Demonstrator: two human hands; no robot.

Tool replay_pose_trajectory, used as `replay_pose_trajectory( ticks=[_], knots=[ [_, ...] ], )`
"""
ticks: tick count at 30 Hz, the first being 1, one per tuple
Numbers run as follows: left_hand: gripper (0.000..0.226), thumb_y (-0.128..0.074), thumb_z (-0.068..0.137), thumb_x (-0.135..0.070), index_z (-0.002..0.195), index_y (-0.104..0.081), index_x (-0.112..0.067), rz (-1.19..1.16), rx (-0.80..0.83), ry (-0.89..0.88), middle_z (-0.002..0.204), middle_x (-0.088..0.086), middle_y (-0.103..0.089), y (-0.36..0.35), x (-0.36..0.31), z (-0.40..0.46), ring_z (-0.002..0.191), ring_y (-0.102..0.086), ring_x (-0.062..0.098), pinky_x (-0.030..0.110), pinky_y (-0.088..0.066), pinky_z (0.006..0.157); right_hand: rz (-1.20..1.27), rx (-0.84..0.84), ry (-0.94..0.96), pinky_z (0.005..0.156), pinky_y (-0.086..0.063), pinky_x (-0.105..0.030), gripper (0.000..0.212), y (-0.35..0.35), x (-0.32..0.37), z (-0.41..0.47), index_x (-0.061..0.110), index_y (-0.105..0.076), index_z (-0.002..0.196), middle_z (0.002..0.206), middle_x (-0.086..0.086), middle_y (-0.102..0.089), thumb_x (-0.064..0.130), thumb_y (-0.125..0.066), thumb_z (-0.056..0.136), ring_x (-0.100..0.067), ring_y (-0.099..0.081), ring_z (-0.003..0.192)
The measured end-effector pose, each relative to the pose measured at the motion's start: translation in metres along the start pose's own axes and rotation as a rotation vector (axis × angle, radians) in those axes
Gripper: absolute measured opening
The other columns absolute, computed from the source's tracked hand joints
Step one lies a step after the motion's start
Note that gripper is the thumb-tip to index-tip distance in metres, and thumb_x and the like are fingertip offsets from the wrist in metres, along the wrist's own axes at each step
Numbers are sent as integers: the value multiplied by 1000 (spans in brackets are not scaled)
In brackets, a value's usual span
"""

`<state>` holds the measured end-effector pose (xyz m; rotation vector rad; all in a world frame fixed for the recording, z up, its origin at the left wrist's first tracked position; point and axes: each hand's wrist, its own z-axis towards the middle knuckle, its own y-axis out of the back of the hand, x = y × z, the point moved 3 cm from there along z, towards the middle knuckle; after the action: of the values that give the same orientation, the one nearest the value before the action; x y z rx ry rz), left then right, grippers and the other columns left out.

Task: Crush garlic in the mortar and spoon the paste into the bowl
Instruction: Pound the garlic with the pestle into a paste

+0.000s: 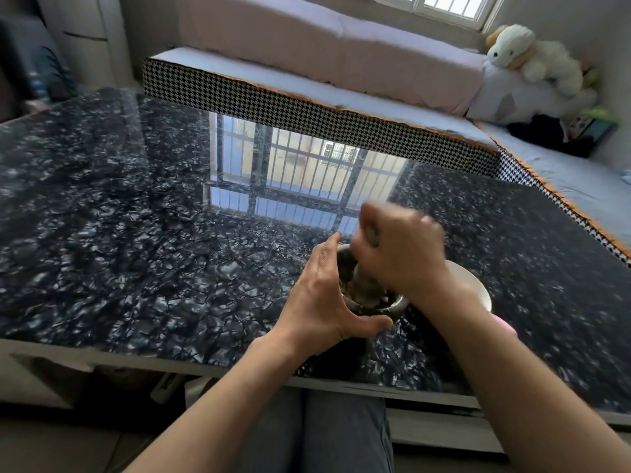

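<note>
While the mortar sits near the front edge of the dark marbled table, it's got mashed stuff inside, too blurry to tell much. Right hand is fisted around the pestle, which angles down into it. Left hand cups the mortar's side, fingers straight-ish, thumb hooked round the front. White bowl is just behind to the right, mostly hidden by the right wrist.

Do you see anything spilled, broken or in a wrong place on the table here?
Nothing stands out. The mortar stands upright near the table front edge, the left hand steadying it, the right hand gripping the pestle. The white bowl sits beside it. No spill shows on the table.
</note>
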<state>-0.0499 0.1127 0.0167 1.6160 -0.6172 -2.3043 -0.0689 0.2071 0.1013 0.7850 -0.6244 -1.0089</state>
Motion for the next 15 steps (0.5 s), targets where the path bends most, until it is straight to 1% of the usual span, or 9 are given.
replay_pose_trajectory(
  ticks=[2, 4, 5, 8, 9, 10, 11, 13, 15],
  knots=[
    [125, -84, 52, -43, 146, -8, -12, -7, 4, 4, 144, 0, -27, -1, 0, 0, 130, -30, 10, 17, -26, 102, -31, 117, -21, 48, -20, -27, 19, -12, -2, -8, 19, -42, 67, 58, 6, -44, 23, -57, 77, -25, -42, 53],
    [125, -84, 51, -44, 146, -8, -12, -6, 0, 2, 143, 0, -28, 0, 0, -1, 129, -32, 11, 17, -26, 102, -4, 133, -48, 47, -20, -28, 15, -10, -9, -6, 18, -46, 70, 56, 8, -41, 22, -57, 79, -23, -40, 56],
    [125, -83, 51, -45, 146, -8, -12, -4, 1, 0, 143, 1, -28, 0, 0, 0, 130, -31, 11, 17, -25, 102, 29, 98, -77, 50, -21, -28, 13, -4, -12, -3, 17, -48, 71, 56, 7, -42, 21, -57, 79, -22, -41, 56],
    [125, -83, 51, -47, 146, -9, -12, 2, 0, -3, 145, 3, -28, -1, 1, -1, 132, -28, 11, 16, -22, 102, 191, -126, -164, 58, -34, -28, 15, 11, -16, 3, 19, -48, 69, 57, 1, -50, 19, -59, 79, -22, -48, 55],
    [125, -83, 51, -46, 146, -9, -12, 2, -3, -5, 145, 3, -27, -1, 1, 0, 132, -27, 11, 16, -21, 102, 196, -145, -153, 58, -38, -29, 15, 10, -13, 1, 20, -46, 68, 57, 1, -50, 20, -57, 78, -22, -49, 54],
    [125, -83, 51, -46, 145, -9, -12, 2, -4, -7, 146, 2, -26, -1, 1, 0, 133, -26, 10, 15, -20, 101, 164, -107, -131, 57, -40, -31, 14, 4, -7, -3, 21, -45, 67, 57, 2, -49, 22, -55, 77, -23, -48, 53],
    [125, -83, 52, -45, 146, -8, -12, 4, -1, -9, 147, 2, -25, -1, 0, 0, 133, -24, 10, 14, -18, 101, 133, -39, -112, 56, -39, -31, 15, -4, -2, -9, 21, -44, 68, 59, 3, -48, 24, -54, 77, -22, -47, 53],
    [125, -83, 52, -44, 146, -7, -12, 7, -7, -12, 148, 1, -23, -1, 1, 0, 134, -22, 8, 13, -17, 101, 124, 86, -116, 57, -31, -30, 17, -17, 0, -15, 18, -44, 69, 61, 5, -47, 23, -57, 79, -23, -45, 57],
    [124, -83, 52, -45, 146, -8, -12, 5, -6, -12, 147, 1, -24, -1, 0, 0, 133, -23, 8, 14, -19, 102, 129, 67, -121, 58, -29, -29, 15, -13, -5, -11, 16, -47, 70, 58, 5, -46, 21, -58, 79, -22, -45, 57]
  ],
)
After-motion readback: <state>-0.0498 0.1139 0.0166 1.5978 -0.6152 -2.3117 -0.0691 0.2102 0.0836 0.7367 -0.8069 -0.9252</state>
